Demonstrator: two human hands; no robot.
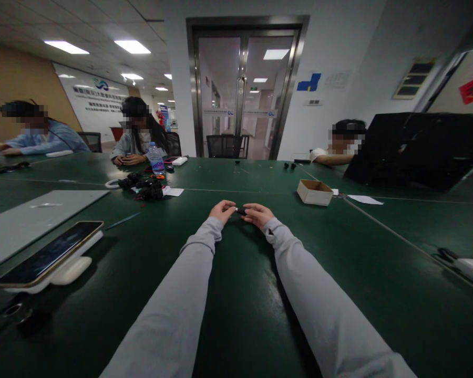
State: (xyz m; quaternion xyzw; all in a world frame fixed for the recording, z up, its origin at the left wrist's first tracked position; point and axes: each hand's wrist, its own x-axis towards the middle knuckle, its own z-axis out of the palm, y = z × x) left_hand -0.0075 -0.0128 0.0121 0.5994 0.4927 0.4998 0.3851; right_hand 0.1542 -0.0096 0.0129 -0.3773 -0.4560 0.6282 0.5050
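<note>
Both arms, in light grey sleeves, reach forward over the dark green table [236,294]. Between my hands is a small black piece with a light tip [241,211], held just above the tabletop; its exact kind is too small to tell. My right hand [258,214] pinches the black end between thumb and fingers. At the light tip, the fingers of my left hand [222,211] are closed in a pinch. The fingers partly cover the piece on both sides.
An open cardboard box [315,194] stands right of my hands. Leftward lie a bundle of black cables [145,185], a water bottle [156,159], a blue stick [122,221] and a phone on a stand [51,252]. A black monitor [418,149] stands right; several people sit opposite.
</note>
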